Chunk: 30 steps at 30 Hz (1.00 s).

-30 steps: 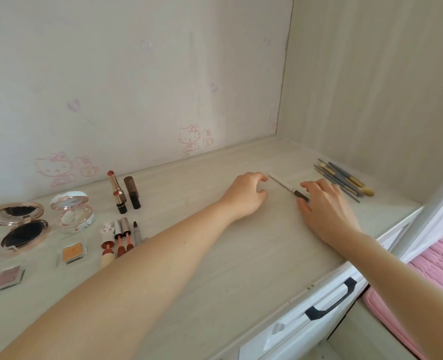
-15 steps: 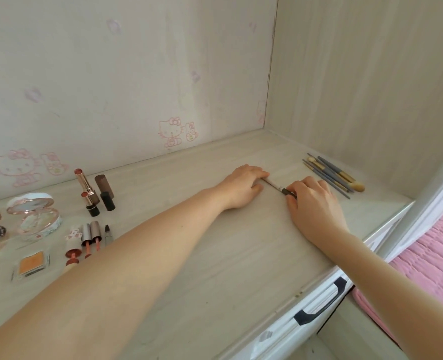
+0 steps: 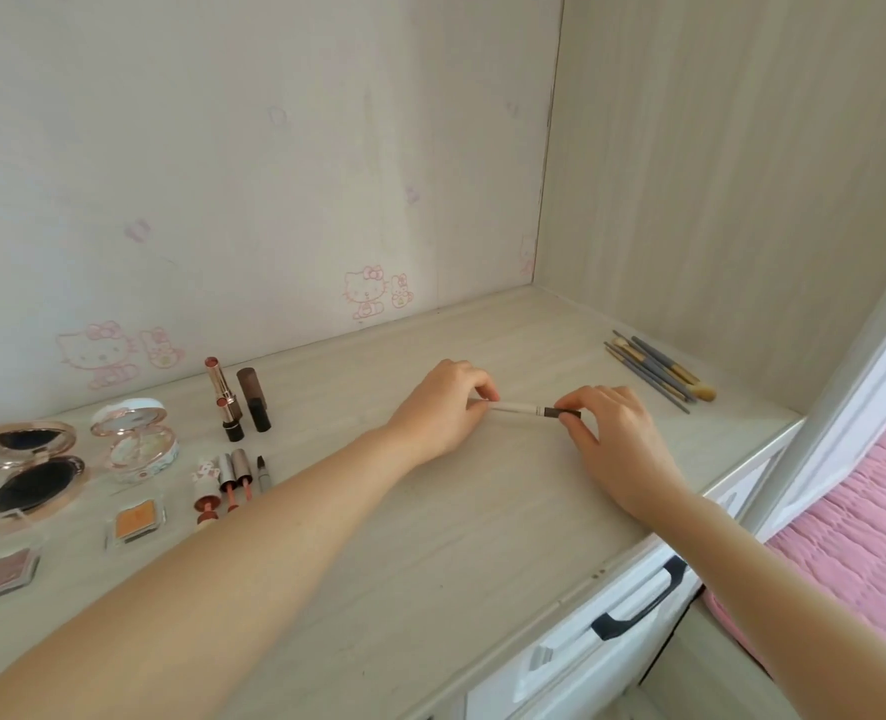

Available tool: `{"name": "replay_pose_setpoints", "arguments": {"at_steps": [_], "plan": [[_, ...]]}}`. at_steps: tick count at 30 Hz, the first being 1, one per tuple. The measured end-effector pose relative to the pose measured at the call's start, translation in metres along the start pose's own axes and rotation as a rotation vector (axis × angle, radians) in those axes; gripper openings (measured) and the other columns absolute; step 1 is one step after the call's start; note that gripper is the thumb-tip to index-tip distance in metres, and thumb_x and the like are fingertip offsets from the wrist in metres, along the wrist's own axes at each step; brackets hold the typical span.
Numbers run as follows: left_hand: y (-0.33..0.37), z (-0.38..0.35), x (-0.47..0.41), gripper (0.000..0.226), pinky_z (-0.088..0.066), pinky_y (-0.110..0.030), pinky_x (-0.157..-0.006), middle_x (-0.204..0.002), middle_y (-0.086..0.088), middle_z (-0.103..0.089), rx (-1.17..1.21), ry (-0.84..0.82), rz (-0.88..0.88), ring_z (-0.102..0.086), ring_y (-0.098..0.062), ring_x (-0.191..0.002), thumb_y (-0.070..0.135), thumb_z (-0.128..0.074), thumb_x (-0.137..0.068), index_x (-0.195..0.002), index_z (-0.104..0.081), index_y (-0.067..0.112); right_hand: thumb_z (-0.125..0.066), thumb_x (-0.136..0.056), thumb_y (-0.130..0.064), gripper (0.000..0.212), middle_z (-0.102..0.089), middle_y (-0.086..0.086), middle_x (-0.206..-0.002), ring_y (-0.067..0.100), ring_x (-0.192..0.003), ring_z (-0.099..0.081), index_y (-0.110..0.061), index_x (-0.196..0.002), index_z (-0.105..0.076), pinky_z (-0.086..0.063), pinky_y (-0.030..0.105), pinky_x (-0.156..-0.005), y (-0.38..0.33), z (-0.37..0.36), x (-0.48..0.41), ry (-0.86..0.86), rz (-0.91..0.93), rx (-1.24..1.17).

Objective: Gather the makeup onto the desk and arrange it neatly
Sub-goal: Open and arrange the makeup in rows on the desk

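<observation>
White slim pencil [image 3: 521, 407] mid-frame on woodgrain desk [image 3: 430, 537]; left hand [image 3: 443, 407] and right hand [image 3: 612, 433] grips pinch its ends.

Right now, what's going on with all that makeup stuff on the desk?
A person is holding a thin white makeup pencil by both ends: the left hand pinches the pale end, the right hand pinches the dark end. It is low over the desk. Open compacts, eyeshadow pans and lipsticks are lined up at the left, and makeup brushes lie at the right by the wall.
</observation>
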<state>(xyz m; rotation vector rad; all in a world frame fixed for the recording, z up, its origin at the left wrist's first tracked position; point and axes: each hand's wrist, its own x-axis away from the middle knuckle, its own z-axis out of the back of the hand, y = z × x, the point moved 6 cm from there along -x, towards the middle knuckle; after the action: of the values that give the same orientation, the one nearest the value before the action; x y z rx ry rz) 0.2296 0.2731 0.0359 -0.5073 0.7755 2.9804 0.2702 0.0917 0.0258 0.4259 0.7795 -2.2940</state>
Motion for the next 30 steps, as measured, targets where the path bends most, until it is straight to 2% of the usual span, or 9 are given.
{"name": "replay_pose_setpoints", "arguments": {"at_steps": [5, 8, 11, 15, 20, 25, 30], "plan": [[0.001, 0.029, 0.036, 0.011, -0.04, -0.023, -0.082, -0.1, 0.004, -0.063, 0.06, 0.024, 0.054, -0.054, -0.009, -0.095, 0.015, -0.059, -0.091, -0.095, -0.066, 0.023, -0.059, -0.092, -0.019, 0.013, -0.06, -0.01, -0.087, 0.012, -0.09, -0.052, -0.022, -0.104, -0.064, -0.039, 0.02, -0.068, -0.023, -0.001, 0.016, -0.041, -0.014, -0.119], [0.0, 0.047, 0.06, 0.013, -0.041, -0.021, -0.083, -0.096, 0.007, -0.066, 0.07, 0.056, 0.046, -0.055, -0.007, -0.092, 0.013, -0.063, -0.088, -0.092, -0.066, 0.025, -0.061, -0.091, -0.017, 0.018, -0.06, -0.01, -0.088, 0.01, -0.088, -0.054, -0.021, -0.108, -0.064, -0.041, 0.017, -0.071, -0.041, -0.001, 0.025, -0.044, 0.014, -0.152], [-0.001, 0.063, 0.085, 0.016, -0.041, -0.01, -0.083, -0.095, 0.008, -0.066, 0.096, 0.103, 0.051, -0.058, -0.002, -0.091, 0.01, -0.067, -0.084, -0.095, -0.067, 0.023, -0.063, -0.089, -0.014, 0.018, -0.059, -0.015, -0.085, 0.012, -0.084, -0.055, -0.018, -0.105, -0.068, -0.038, 0.011, -0.071, -0.062, 0.0, 0.032, -0.028, 0.08, -0.146], [-0.004, 0.084, 0.117, 0.021, -0.038, 0.0, -0.079, -0.091, 0.01, -0.066, 0.111, 0.183, 0.049, -0.06, 0.005, -0.086, 0.007, -0.07, -0.081, -0.097, -0.068, 0.022, -0.063, -0.088, -0.012, 0.017, -0.061, -0.013, -0.083, 0.012, -0.082, -0.055, -0.021, -0.101, -0.07, -0.04, 0.013, -0.071, -0.092, -0.004, 0.038, -0.053, 0.15, -0.163], [-0.014, 0.107, 0.16, 0.025, -0.042, -0.006, -0.078, -0.088, 0.01, -0.068, 0.16, 0.263, 0.08, -0.06, 0.001, -0.089, -0.002, -0.069, -0.078, -0.094, -0.069, 0.017, -0.062, -0.089, -0.014, 0.015, -0.06, -0.016, -0.084, 0.008, -0.085, -0.054, -0.023, -0.099, -0.069, -0.039, 0.01, -0.073, -0.132, -0.013, 0.049, -0.12, 0.207, -0.201], [-0.024, 0.125, 0.2, 0.031, -0.045, -0.012, -0.071, -0.089, 0.01, -0.063, 0.042, 0.27, 0.056, -0.059, -0.003, -0.085, -0.006, -0.067, -0.076, -0.094, -0.07, 0.019, -0.061, -0.089, -0.013, 0.016, -0.058, -0.021, -0.085, 0.004, -0.085, -0.053, -0.025, -0.097, -0.068, -0.035, 0.005, -0.074, -0.173, -0.023, 0.06, -0.171, 0.25, -0.236], [-0.021, 0.141, 0.237, 0.027, -0.049, -0.028, -0.066, -0.093, 0.017, -0.059, -0.2, 0.256, 0.039, -0.055, -0.002, -0.084, 0.013, -0.074, -0.077, -0.098, -0.068, 0.029, -0.059, -0.092, -0.018, 0.014, -0.063, -0.016, -0.088, 0.004, -0.088, -0.051, -0.025, -0.099, -0.068, -0.038, 0.009, -0.076, -0.214, -0.033, 0.07, -0.227, 0.293, -0.26]]}}
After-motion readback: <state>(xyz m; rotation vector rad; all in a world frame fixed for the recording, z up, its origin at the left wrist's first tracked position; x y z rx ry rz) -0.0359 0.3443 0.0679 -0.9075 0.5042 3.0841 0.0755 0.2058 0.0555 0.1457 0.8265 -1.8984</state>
